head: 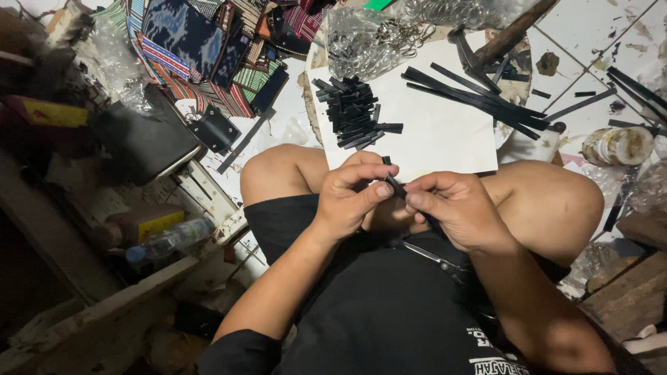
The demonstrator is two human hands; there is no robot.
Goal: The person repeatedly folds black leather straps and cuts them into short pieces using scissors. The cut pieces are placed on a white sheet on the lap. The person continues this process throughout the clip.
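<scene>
We see the left hand [351, 198] and the right hand [455, 208] meet above the person's crossed bare legs, both sets of fingers pressed together on one short black strip [393, 182]: the left thumb and forefinger pinch its upper end, the right fingers grip the lower part. A pair of scissors [438, 262] lies on the black shorts just beneath the right hand.

Beyond the knees a white sheet [445, 139] lies on the floor. On it we find a heap of short black cut pieces [354, 111] and, to the right, a fan of long black strips [479, 97]. At the sheet's far edge sits a clear plastic bag of metal rings [361, 42], with a wooden-handled hammer [497, 42] beside it.

For packages, a small box with a yellow label [142, 223] and a clear plastic bottle [170, 239] with a blue cap lie at the left on a pale wooden frame. A round tin [618, 146] with a smeared white top stands at the right. Patterned woven pouches [201, 42] are piled at the upper left, next to a black leather case [215, 128]. The floor [583, 42] is white tile, stained and littered with black offcuts.
</scene>
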